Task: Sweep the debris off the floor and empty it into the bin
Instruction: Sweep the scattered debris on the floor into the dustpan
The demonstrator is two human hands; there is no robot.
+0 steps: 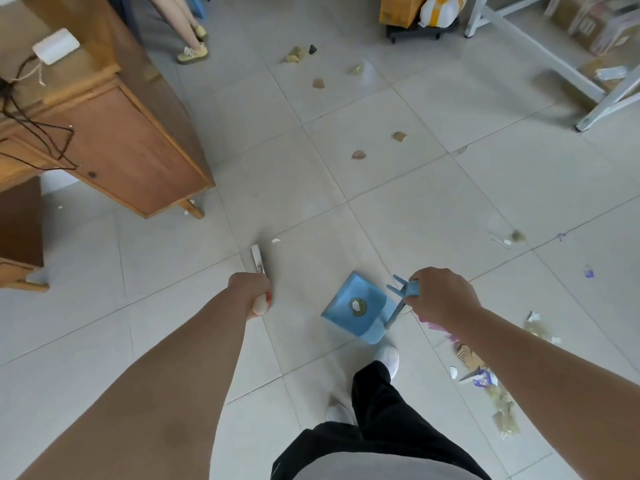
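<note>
- The debris [359, 154] lies scattered over the pale tiled floor [433, 202]. Brown scraps sit well apart ahead, and a thicker litter of brown, white and purple bits [502, 410] runs along the right, partly hidden under the right forearm.
- A small clump of scraps [357, 306] sits inside the blue dustpan [339, 311]. The pan is low in front of the person's white shoe [388, 356]; whether it touches the floor cannot be told.
- The right grip [440, 296], a bare hand, is curled tight round the top of the dustpan's blue handle [410, 289], whose stick slants down to the pan.
- The left grip [251, 292] is a closed fist round the white broom handle [257, 259]. The rounded end pokes out below the fist and the shaft points away toward the floor. The broom's head cannot be made out.
- A wooden table [121, 140] stands at the left, with a white box [55, 46] and dark cables [31, 126] on top.
- Another person's legs [183, 26], in yellowish shoes, are beyond the table.
- At the top, a black wheeled dolly [422, 31] carries a cardboard box and a white-and-yellow bag.
- A white metal rack [554, 64] stands at the far right.
</note>
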